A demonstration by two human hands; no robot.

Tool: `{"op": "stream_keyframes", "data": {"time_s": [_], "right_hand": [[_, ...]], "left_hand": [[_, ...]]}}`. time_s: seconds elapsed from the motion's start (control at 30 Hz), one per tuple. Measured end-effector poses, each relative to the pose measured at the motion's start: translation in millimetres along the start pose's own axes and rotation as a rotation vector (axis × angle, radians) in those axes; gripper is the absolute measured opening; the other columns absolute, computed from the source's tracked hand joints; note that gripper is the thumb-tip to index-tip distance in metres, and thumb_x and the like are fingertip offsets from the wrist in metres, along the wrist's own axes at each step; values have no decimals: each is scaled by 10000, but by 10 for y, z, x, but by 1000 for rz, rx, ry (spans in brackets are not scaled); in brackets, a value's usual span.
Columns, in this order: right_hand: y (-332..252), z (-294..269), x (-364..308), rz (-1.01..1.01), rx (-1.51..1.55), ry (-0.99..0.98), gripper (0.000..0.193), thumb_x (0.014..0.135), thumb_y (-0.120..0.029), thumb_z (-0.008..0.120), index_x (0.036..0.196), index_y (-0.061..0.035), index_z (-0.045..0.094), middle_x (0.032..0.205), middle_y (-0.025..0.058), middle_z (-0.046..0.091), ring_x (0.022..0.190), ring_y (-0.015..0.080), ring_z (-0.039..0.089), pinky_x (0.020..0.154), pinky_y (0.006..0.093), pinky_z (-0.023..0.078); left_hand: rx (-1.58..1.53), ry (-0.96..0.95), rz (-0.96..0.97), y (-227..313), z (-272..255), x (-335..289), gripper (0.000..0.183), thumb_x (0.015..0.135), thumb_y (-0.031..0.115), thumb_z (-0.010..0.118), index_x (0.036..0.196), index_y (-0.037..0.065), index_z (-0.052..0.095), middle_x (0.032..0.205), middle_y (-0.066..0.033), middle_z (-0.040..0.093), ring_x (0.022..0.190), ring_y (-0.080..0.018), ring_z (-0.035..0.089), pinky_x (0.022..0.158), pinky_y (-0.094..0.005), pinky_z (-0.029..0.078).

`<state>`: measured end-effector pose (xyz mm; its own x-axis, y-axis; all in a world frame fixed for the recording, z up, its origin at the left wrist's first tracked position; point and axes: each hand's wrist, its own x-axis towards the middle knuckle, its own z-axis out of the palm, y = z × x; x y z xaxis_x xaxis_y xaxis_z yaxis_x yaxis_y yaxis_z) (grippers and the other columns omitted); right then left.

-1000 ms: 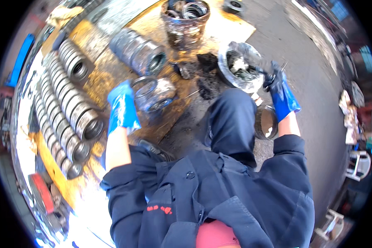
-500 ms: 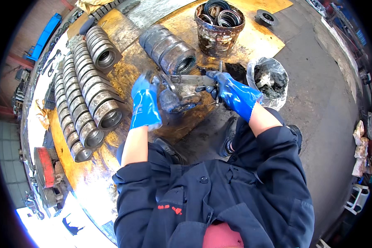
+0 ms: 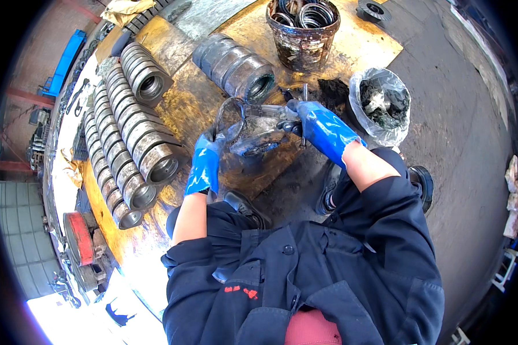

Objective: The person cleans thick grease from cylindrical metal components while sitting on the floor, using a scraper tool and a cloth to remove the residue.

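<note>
My left hand [image 3: 205,158], in a blue rubber glove, has its fingers closed on the lower left side of a dark, greasy ring [image 3: 219,114]. The ring stands tilted beside the end of a short metal roller [image 3: 258,144] lying in front of me. My right hand [image 3: 322,123], gloved the same way, is wrapped round a tool with a metal crossbar [image 3: 305,92]. A flat greyish bar reaches from that hand toward the ring. The tool's grip is mostly hidden by the glove. Just beyond lies a larger ribbed roller [image 3: 230,64] with a hollow end.
Rows of metal rollers [image 3: 133,123] lie at the left on oily yellow boards. A grimy bucket [image 3: 301,49] of rings stands at the far side. Right of my hands is a plastic-lined container [image 3: 357,109] of dark waste. A dark flanged disc [image 3: 373,10] lies beyond.
My left hand has moved slightly down and now grips the ring, which shows further left of the roller's end. My right hand keeps its hold on the tool. The whole view has shifted slightly.
</note>
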<state>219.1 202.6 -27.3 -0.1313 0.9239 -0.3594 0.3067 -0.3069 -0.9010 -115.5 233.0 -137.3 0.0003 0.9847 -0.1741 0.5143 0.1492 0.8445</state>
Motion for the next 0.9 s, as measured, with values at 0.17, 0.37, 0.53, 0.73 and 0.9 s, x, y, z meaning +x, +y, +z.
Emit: {"op": "stream_keyframes", "data": {"time_s": [0.17,0.37,0.53,0.73,0.9], "right_hand": [[148,-89,407,287,690,135,340,955,-298,556,1022,29,623,802,111,671,558,142,596,433,265,459],[553,262,783,-262,488,28,368,984,-309,512,1106,29,594,877,162,700,542,131,616,422,223,478],[393,378,767,131,750,-117,331,987,-299,515,1120,-11,609,891,170,713,499,109,585,407,215,451],[96,580,328,31,421,-117,276,926,-311,638,1058,-73,683,859,72,724,531,80,557,454,233,417],[344,472,492,-274,379,-90,333,921,-350,639,1086,-62,666,913,69,718,539,73,564,460,227,437]], "left_hand": [[-115,-77,-5,7,51,30,284,926,149,609,1175,15,630,1019,-44,693,895,-124,620,795,-274,480],[-138,-56,70,-82,42,176,273,943,182,613,1165,25,633,1016,-52,698,885,-130,630,740,-264,475],[-246,-54,33,-134,55,191,265,937,174,621,1154,21,636,1013,-65,701,892,-147,651,729,-266,482],[-406,-36,-18,151,94,112,233,937,177,622,1125,43,648,975,-46,705,869,-131,655,726,-257,484],[-425,-40,-44,348,-47,93,236,937,237,629,1101,68,644,965,-38,705,854,-138,661,719,-262,480]]}}
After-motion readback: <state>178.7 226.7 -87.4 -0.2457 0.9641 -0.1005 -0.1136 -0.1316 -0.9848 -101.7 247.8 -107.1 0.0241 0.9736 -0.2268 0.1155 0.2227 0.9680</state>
